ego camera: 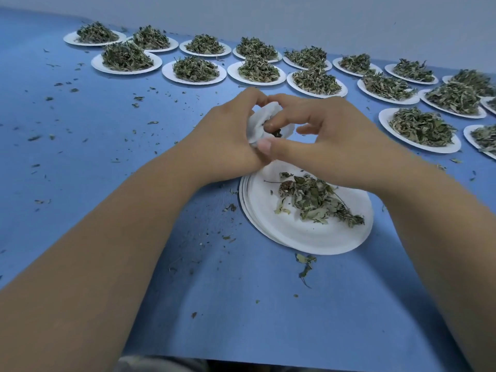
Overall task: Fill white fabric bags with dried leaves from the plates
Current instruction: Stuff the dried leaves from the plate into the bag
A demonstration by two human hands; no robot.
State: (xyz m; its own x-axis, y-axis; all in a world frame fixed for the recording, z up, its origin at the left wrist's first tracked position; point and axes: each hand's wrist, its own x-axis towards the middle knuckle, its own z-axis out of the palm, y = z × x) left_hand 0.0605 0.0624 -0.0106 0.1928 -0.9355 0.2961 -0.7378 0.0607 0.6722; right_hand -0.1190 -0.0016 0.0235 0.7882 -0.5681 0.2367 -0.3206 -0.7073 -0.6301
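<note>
Head view, nearest first: we see the blue table [268,331] sprinkled with leaf crumbs [305,260]. At lower centre of the frame sits a stack of plates [308,244], and its top plate carries only a thin remnant of dried leaves [314,201]. Just above it, mid-frame, our hands meet on one white fabric bag [258,124]. The left hand [222,140] grips it with curled fingers. The right hand [332,140] pinches its mouth, thumb at the near edge and forefinger pushing dark leaf inside. The bag looks small, soft and crumpled, and fingers hide so much that we cannot tell how full it is. Across the top of the frame, well over a dozen full plates [126,71] wait in rows, heaped and untouched. We judge this plate nearly emptied and the stack under it as a few already done, with most still to bag.
</note>
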